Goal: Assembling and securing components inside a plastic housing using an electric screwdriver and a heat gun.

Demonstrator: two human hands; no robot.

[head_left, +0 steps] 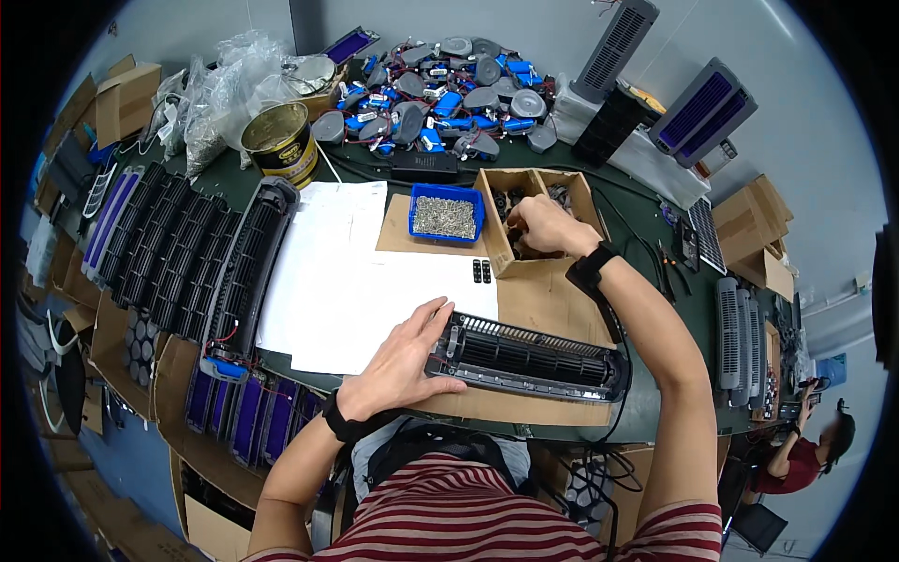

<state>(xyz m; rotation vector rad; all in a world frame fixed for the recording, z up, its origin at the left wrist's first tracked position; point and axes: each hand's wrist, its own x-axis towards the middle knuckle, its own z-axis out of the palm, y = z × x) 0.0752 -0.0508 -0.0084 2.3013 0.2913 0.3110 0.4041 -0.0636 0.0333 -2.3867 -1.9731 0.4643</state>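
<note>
On the cardboard sheet in front of me lies a black tower fan housing (534, 361), with a long ribbed blower wheel inside. My left hand (398, 356) grips its left end, the thumb along the near edge and the fingers at the far edge. My right hand (551, 228) reaches into a divided cardboard box (534, 269) of small dark parts. Its fingers are bent downward, and whatever is between them is hidden. Two small black pieces (481, 272) lie on the white paper (328, 272). A blue tray (447, 214) of small metal screws sits left of the box.
Several black blower wheels (169, 248) and another housing (251, 272) lie at left. A yellow-black can (281, 145) stands behind the paper. Blue battery packs and grey round parts (440, 98) are heaped at the back. Pliers (674, 267) and cables lie right. A co-worker (796, 459) is far right.
</note>
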